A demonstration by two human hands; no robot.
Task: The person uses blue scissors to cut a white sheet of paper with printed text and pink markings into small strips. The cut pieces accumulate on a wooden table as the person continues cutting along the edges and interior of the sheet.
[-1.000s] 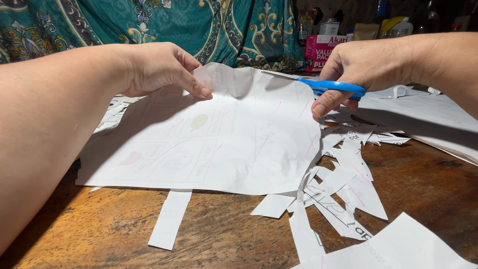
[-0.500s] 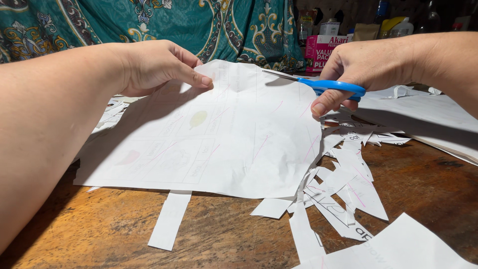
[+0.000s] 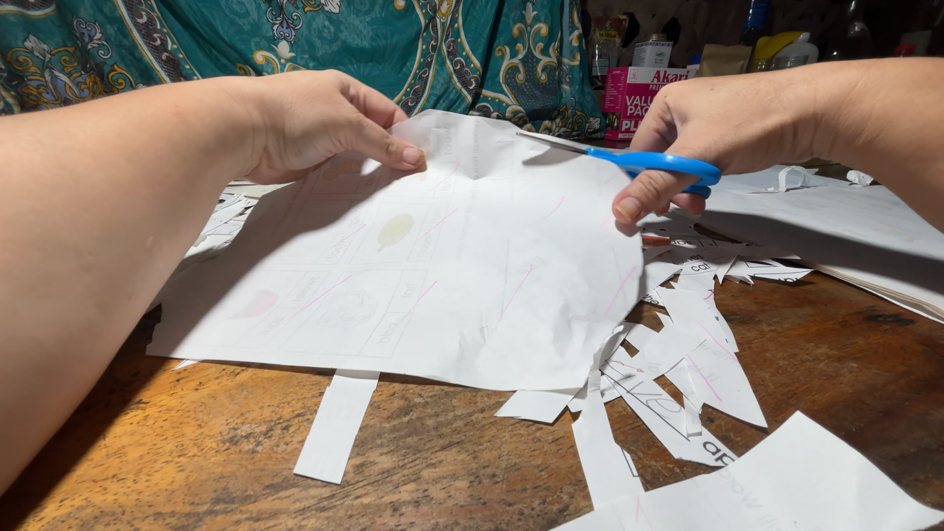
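A large white paper sheet (image 3: 442,275) with faint printed boxes and small coloured pictures slopes up from the wooden table (image 3: 442,472). My left hand (image 3: 315,123) pinches its raised far edge between thumb and fingers. My right hand (image 3: 728,128) grips blue-handled scissors (image 3: 654,162), whose blades point left and meet the sheet's upper right edge.
Cut paper strips and scraps (image 3: 678,383) lie scattered at the right and front, one strip (image 3: 339,423) near the front edge. More white sheets (image 3: 836,226) sit at far right. A teal patterned cloth (image 3: 295,39) hangs behind, with a pink box (image 3: 639,93) and bottles.
The scissors' blades have moved left along the top edge of the sheet, and my left hand has lifted that edge slightly higher.
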